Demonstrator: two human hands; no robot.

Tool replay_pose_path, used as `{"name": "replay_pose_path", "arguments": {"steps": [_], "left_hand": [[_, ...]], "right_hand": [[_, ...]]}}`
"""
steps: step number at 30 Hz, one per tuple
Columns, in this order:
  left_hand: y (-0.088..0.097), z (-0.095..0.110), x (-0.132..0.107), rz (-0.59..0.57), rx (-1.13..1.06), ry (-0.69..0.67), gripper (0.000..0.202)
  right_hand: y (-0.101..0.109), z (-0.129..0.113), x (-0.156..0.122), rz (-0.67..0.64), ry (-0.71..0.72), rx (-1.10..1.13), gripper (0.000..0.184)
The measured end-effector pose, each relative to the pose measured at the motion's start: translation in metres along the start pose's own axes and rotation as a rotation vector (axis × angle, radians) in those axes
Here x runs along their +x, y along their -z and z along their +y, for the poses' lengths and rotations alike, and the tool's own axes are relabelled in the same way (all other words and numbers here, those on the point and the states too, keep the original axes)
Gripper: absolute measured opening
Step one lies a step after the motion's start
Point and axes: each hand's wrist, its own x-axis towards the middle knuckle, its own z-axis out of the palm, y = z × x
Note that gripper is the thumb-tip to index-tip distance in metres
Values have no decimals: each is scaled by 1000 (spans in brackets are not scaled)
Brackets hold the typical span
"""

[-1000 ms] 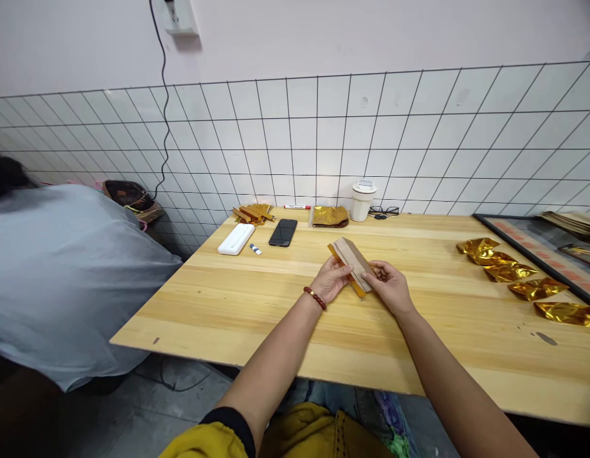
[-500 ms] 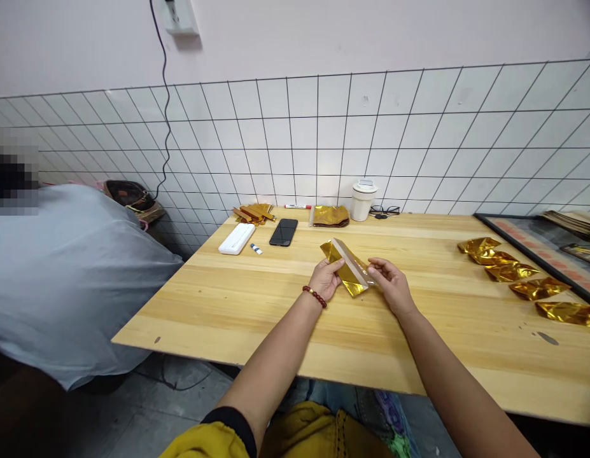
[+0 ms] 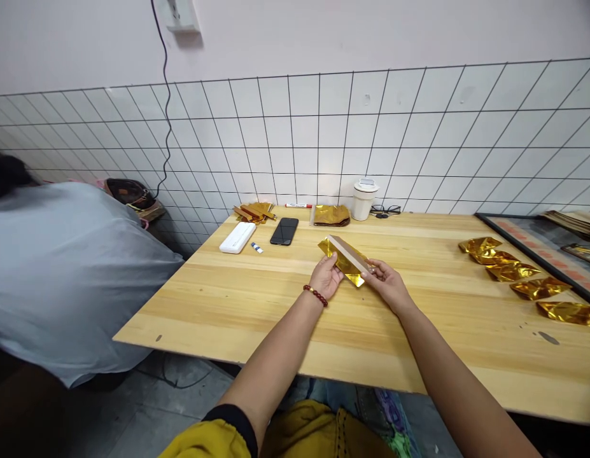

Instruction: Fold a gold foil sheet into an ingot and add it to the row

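Between my hands, above the wooden table, is a partly folded sheet of gold foil paper with a pale strip along it. My left hand grips its lower left side, thumb on top; a beaded bracelet is on that wrist. At its right end, my right hand pinches the sheet between thumb and fingers. Several folded gold foil pieces lie in a slanting row on the right. A stack of gold foil sheets rests near the wall.
Along the back are a heap of gold strips, a white power bank, a black phone, a red-and-white marker, a lidded white cup and glasses. A black-edged frame lies right. A person in grey sits left.
My right hand has shifted slightly left, its thumb now on the paper's lower right corner. The left thumb has slid back toward the sheet's edge, and the paper has tilted a little.
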Motion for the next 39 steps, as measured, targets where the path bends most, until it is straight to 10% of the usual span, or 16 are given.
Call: {"name": "replay_pose_path", "arguments": {"steps": [26,39], "left_hand": [[-5,0,-10,-157,103,84,43],[-3,3,-1,25,-57,70,22]], "right_hand": [[-1,-3,-2,-21,45,-59,51],[10,3,4,158,300,-221,31]]}}
